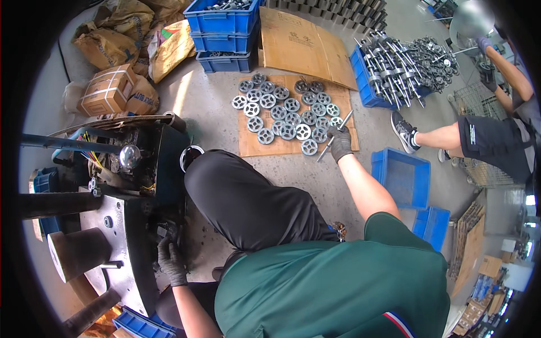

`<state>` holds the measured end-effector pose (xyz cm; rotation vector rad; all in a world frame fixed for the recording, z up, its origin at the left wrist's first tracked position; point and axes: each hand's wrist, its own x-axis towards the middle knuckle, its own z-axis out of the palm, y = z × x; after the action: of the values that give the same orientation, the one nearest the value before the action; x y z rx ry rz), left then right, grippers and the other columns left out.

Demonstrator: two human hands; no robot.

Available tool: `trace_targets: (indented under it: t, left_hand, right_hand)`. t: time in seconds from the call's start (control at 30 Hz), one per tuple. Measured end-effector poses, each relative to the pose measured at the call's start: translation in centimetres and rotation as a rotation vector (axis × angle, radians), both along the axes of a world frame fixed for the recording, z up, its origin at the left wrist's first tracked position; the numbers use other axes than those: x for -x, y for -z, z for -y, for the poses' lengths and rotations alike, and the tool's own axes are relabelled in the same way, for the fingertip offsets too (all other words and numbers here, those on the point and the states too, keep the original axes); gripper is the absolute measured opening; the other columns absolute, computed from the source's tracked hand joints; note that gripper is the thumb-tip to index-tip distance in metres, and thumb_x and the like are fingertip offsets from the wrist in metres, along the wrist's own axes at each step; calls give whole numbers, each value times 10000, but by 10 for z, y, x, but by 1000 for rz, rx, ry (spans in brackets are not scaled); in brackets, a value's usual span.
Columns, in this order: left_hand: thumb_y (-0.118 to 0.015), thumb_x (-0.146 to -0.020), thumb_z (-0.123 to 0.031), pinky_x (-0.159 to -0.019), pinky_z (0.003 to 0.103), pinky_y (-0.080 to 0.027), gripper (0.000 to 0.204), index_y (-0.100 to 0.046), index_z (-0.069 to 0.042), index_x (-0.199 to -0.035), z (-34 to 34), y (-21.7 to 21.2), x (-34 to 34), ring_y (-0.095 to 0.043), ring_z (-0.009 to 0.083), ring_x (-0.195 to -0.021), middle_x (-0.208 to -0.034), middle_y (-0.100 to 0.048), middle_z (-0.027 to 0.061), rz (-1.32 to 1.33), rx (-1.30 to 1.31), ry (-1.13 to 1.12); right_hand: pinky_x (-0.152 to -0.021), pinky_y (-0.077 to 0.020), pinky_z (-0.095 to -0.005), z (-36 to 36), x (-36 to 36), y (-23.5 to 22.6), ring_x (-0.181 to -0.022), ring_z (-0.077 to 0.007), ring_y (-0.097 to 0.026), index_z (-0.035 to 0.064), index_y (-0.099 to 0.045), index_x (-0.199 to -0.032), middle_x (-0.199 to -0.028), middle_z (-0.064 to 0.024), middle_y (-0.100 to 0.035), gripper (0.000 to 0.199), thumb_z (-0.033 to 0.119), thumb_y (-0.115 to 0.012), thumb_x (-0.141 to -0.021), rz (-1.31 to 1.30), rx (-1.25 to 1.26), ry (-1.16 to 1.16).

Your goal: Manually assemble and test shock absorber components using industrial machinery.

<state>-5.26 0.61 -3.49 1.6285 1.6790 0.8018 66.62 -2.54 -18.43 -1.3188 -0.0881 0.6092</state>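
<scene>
My right hand (340,143), in a dark grey glove, is closed around a thin metal shaft (325,152). The shaft slants up to the right, above the right edge of a cardboard sheet (251,147). Several spoked metal wheels (293,118) lie flat on that sheet, the nearest just left of the shaft. My left hand (172,262), also gloved, is low beside the metal machine (127,248). Its fingers look stretched out toward a dark recess in the machine's side, with nothing visible in them. Whether they touch the machine I cannot tell.
Blue crates (222,42) are stacked at the back. A blue crate heaped with metal shafts (389,73) stands at the back right, near another person's leg (439,139). Two blue crates (401,176) lie right of my arm. Cartons (107,90) and sacks sit at far left.
</scene>
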Motion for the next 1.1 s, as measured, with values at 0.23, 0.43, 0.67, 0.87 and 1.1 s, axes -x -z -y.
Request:
trace_targets:
  t: [0.23,0.43,0.67,0.87,1.1]
  left_hand:
    - [-579,-1013,-40,-1058,360,-490,281,-659,12,-1278,1,20,-11,-651,229,-1140,-1215,-708,124,-75,73,179]
    - [-618,-1000,-68,-1025,378,-514,306,-657,12,-1293,-11,36,-33,-692,289,-1112,-1191,-728,178,-178,111,307]
    - [-644,-990,-108,-947,416,-545,279,-684,-6,-1246,1,20,-21,-714,366,-1067,-1131,-735,222,-281,178,295]
    - [-637,-986,-98,-953,422,-548,282,-681,-2,-1247,-2,15,-36,-714,373,-1083,-1146,-736,224,-234,172,342]
    - [-635,-990,-104,-978,423,-542,293,-680,5,-1258,7,3,-20,-703,376,-1126,-1183,-727,234,-286,262,295]
  right_hand:
    - [-828,-581,-308,-24,27,14,-948,-160,-678,53,-649,-1199,-1084,-40,-722,340,-4,-793,-897,84,-20,-18]
    - [-874,-568,-342,-5,8,52,-984,-168,-693,62,-688,-1176,-1125,-63,-757,303,194,-790,-923,497,579,-199]
    - [-854,-568,-489,-14,108,19,-1006,-413,-701,122,-719,-1076,-1086,-175,-746,214,236,-694,-897,1048,987,-739]
    - [-900,-572,-450,-8,54,64,-1062,-373,-721,101,-743,-1137,-1138,-178,-758,337,340,-718,-901,574,861,-366]
    - [-1000,-541,-443,-19,60,59,-1186,-350,-701,78,-741,-1223,-1238,-204,-743,529,486,-725,-887,579,963,-638]
